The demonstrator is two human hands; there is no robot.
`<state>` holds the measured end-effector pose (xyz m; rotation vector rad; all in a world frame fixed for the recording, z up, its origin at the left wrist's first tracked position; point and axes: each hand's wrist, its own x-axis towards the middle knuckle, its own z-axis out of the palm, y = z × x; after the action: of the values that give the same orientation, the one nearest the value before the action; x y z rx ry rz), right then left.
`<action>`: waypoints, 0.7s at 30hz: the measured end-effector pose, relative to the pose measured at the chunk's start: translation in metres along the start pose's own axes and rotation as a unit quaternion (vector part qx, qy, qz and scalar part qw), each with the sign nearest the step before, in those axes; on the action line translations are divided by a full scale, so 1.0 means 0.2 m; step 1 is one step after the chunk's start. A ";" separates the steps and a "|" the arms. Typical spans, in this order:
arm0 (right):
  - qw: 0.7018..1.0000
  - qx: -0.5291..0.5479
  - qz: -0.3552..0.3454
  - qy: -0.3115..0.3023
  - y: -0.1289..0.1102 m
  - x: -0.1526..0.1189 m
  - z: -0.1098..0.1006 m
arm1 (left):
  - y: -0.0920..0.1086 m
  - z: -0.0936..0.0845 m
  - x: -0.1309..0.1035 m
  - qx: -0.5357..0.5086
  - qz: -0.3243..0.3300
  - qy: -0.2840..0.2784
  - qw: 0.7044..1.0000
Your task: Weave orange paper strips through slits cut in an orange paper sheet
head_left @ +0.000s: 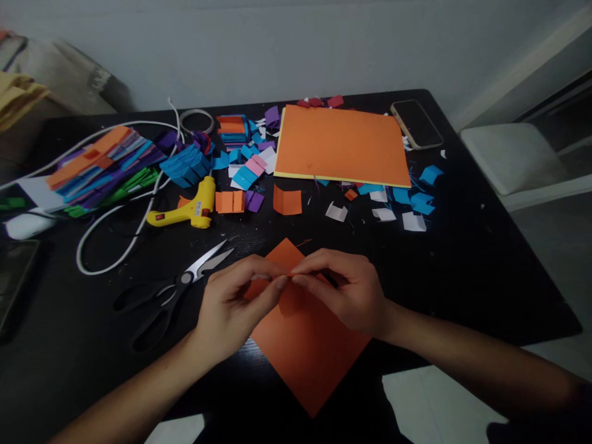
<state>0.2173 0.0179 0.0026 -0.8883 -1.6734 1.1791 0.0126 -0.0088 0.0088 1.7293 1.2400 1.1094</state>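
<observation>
My left hand (231,305) and my right hand (354,290) meet fingertip to fingertip. Both pinch a thin edge of orange paper (290,275), mostly hidden by the fingers; I cannot tell whether it is a separate small piece. Beneath them an orange paper sheet (314,364) lies cornerwise on the table's near part. Just left of my left hand rest black-handled scissors (186,279), blades slightly apart and pointing up to the right. Beyond my hands lies a small creased orange paper piece (287,201).
A yellow glue gun (187,209) with a looping white cable (86,237) lies at left, near stacks of folded coloured paper (99,163). Orange sheets (342,145) are piled at the back beside a phone (417,123). Blue and white scraps (414,222) litter the black table (485,277).
</observation>
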 end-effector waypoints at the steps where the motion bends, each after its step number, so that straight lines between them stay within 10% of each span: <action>1: 1.000 0.001 0.005 -0.001 0.00 0.00 0.00 | 0.00 0.00 0.00 0.000 0.002 0.000 1.000; 21: 0.997 0.041 0.068 0.022 0.00 0.00 0.00 | -0.02 -0.01 -0.01 -0.016 -0.018 0.014 1.000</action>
<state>0.2177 0.0182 0.0037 -0.9820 -1.5390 1.3004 0.0091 -0.0091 0.0056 1.6661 1.2597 1.1306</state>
